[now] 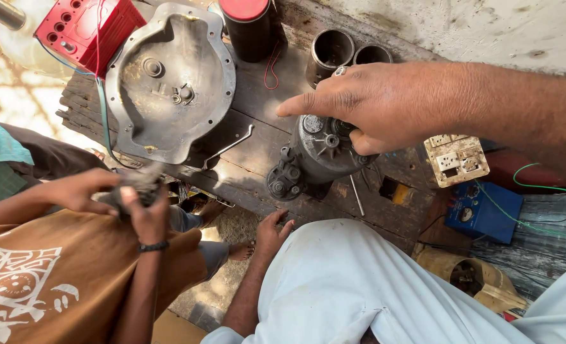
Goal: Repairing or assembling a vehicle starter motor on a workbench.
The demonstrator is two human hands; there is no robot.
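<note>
The starter motor (315, 156), upright near the wooden bench's (257, 121) front edge, could topple off, since only the right hand (372, 105) grips its top while the left hand (271, 232) hangs loose below.

We see a motor (315, 156) standing on the bench (257, 114), near its front edge. Our right hand (385, 105) rests on top of the motor. Our left hand (271, 234) hangs below the bench edge, in front of the motor, next to our knee (340, 274). To the left of the motor a big metal cover (168, 83) lies flat on the bench. Behind the cover sits a box (89, 28). Behind the motor stand two metal rings (343, 51), side by side, with a can (248, 28) to their left. Right of the motor lies a socket board (456, 159). At far left, another person's hands (114, 197) hold a small part, off the bench.
</note>
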